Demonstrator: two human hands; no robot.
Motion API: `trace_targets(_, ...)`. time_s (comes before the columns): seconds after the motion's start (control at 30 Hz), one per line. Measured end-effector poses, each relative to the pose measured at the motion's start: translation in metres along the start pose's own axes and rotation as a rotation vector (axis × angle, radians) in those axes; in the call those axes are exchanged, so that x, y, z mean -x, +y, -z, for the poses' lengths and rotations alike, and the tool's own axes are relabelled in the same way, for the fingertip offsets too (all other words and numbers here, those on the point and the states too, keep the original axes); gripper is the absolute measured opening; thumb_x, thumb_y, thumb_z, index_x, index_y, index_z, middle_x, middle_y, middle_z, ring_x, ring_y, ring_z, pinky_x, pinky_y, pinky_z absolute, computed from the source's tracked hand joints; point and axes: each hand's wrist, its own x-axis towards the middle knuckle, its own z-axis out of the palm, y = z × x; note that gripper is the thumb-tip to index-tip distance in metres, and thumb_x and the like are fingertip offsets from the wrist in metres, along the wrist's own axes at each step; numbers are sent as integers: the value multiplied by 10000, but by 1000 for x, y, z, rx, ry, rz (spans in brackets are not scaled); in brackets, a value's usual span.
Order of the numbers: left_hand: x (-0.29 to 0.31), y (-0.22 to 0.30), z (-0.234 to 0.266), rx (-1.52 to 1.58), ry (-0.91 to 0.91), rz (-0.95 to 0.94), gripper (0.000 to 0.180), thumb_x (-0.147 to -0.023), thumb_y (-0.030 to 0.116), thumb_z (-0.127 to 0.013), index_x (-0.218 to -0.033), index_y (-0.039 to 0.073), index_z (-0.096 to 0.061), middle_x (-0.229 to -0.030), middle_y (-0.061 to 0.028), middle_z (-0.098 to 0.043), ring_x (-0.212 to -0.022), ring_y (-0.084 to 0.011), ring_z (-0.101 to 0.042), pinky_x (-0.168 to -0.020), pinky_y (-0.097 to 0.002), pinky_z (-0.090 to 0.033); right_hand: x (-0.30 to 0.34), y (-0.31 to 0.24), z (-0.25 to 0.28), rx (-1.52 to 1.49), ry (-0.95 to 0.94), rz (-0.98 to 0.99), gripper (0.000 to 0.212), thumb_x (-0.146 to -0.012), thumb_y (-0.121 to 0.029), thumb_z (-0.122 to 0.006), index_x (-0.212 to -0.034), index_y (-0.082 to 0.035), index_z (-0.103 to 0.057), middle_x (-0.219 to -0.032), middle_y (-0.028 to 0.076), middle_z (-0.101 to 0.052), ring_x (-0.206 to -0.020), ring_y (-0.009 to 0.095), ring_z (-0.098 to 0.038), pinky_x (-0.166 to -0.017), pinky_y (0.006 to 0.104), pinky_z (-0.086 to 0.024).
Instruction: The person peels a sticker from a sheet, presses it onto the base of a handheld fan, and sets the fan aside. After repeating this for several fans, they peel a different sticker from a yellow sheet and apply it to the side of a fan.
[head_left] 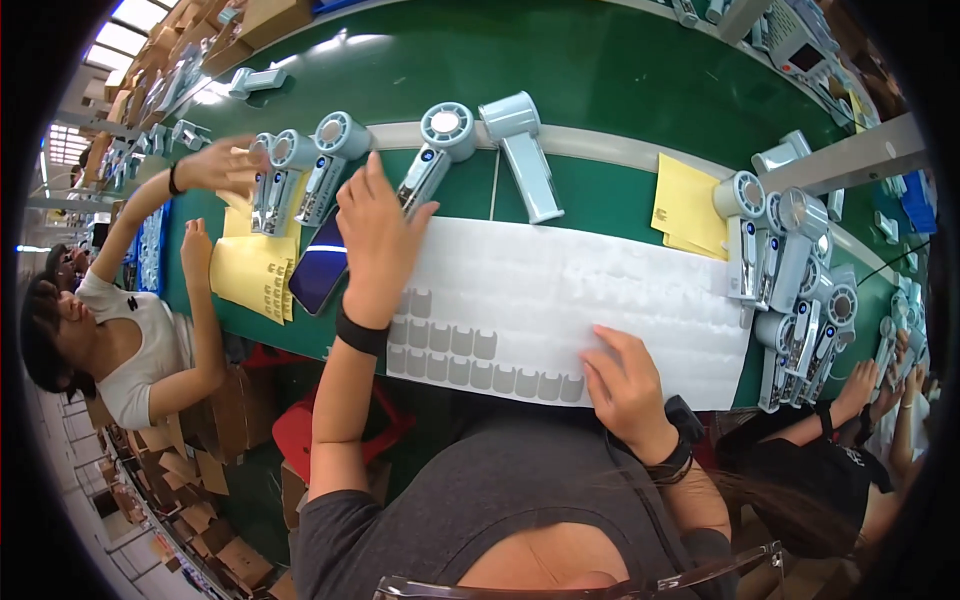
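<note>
My left hand [381, 230] is raised over the left part of a white sticker sheet [520, 270], fingers stretched upward and thumb apart, holding nothing that I can see. Just beyond its fingertips a light blue handheld fan [424, 178] lies on the green table, its round head pointing away. To the right of that fan lies another handheld fan [524, 160]. My right hand [628, 388] rests on the near part of the sheet with its fingers apart, beside the end of a row of grey stickers [505, 380].
A dark phone [322, 262] and yellow sticker sheets [250, 272] lie left. Several fans [322, 170] stand near a co-worker's hand [215, 165]. More fans [790, 270] crowd the right beside a yellow sheet [690, 205]. A metal post [850, 158] crosses the far right.
</note>
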Motion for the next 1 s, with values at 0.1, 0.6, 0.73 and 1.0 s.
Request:
trace_targets(0.1, 3, -9, -4, 186, -158, 200, 497, -747, 157, -820, -1165, -3, -604, -1034, -160, -623, -936, -314, -617, -768, -373, -498, 20, 4, 0, 1, 14, 19, 237, -754, 59, -682, -982, -7, -685, -1199, 192, -606, -1048, 355, -620, -877, 402, -527)
trace_targets(0.6, 6, 47, 28, 725, 379, -87, 348, -821, -30, -730, -1131, 1, -577, -1190, -152, -618, -1030, -224, -625, -923, -352, -494, 41, -2, -18, -55, 132, -56, 185, -780, 41, -697, -960, 1, -694, -1326, 209, -554, -1193, 365, -568, -969, 395, -493)
trace_targets(0.73, 15, 59, 32, 973, 278, -76, 428, -817, -58, -708, -1204, -1, -537, -1260, -186, -605, -1145, -269, -611, -1000, -360, -458, 40, -5, -19, -19, 176, 1, 130, -787, 21, -715, -906, -8, -673, -1216, 189, -609, -1094, 347, -594, -891, 361, -512)
trace_targets(1.0, 34, 78, 33, 930, 153, -325, 538, -740, -54, -783, -1193, 4, -499, -1244, -215, -602, -1097, -304, -630, -911, -375, -518, 12, -17, 3, -733, 33, -471, 136, -823, 7, -729, -911, -6, -626, -905, 48, -633, -875, 145, -599, -769, 255, -482)
